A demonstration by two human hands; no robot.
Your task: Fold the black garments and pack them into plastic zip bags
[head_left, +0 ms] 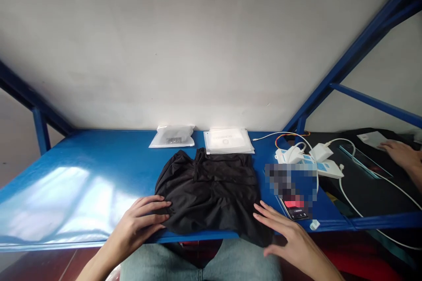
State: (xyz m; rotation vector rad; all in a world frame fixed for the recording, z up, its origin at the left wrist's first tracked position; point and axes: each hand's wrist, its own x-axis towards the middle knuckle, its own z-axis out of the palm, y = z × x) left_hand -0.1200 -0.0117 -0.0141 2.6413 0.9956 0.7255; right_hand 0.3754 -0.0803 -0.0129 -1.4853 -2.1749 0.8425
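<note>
A black cloth garment (214,193) lies crumpled on the blue table in front of me, its lower right part hanging over the near edge. My left hand (140,219) rests at the garment's left side, fingers stretched out and their tips touching the cloth. On the right side, my right hand (280,228) has its fingers spread, the tips on the garment and the thumb apart below. Neither hand grips anything. Just behind the garment lie a frosted zip bag (173,136) and a stack of flat white zip bags (229,140).
A white power strip (326,167) with chargers and cables sits at the right, near a partly blurred phone (294,210). Another person's hand (400,151) is at the far right, on a pale card. Blue metal bars (343,66) slant upward at both sides. A wall rises behind the table (125,149).
</note>
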